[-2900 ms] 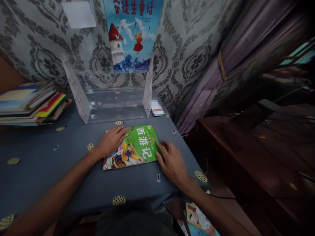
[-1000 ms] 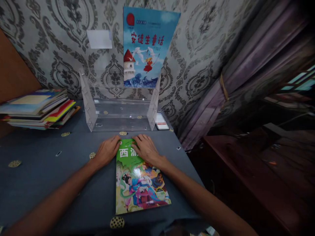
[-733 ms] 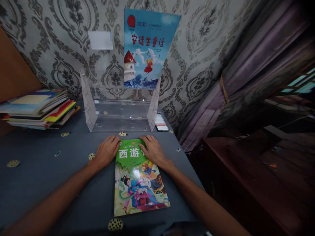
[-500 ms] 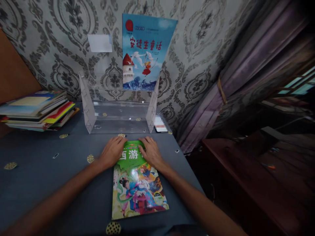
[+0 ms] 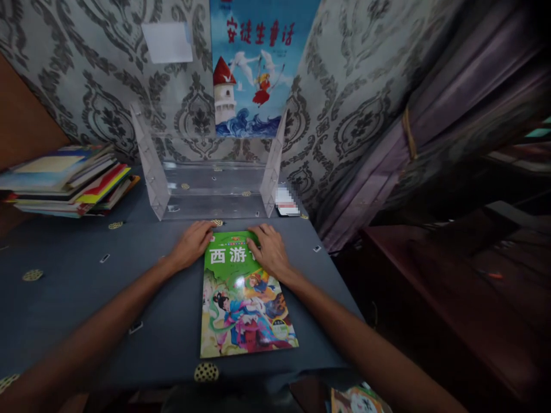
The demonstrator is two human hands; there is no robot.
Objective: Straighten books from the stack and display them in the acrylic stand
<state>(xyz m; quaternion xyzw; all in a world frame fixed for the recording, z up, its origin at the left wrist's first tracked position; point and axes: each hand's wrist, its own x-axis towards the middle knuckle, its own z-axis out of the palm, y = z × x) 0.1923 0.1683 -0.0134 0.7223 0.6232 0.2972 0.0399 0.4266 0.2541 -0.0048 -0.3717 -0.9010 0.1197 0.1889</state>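
A picture book with a green top and colourful painted figures lies face up on the grey tablecloth, in front of a clear acrylic stand. Beside its upper left corner rests my left hand, palm down, fingertips at the edge and fingers loosely stretched. My right hand lies over the upper right corner, thumb apart from the fingers and covering part of the title. Neither hand is closed round the book. Two shelf tiers show on the clear stand.
A blue storybook stands upright above the stand, near a white card. Stacked books lie at the left, and a phone right of the stand. Another book shows below the table's front edge. A purple curtain hangs right.
The view has tilted downward, bringing the table's front edge and a lower book into sight. My left hand has slid off the cover slightly, uncovering its upper left corner.
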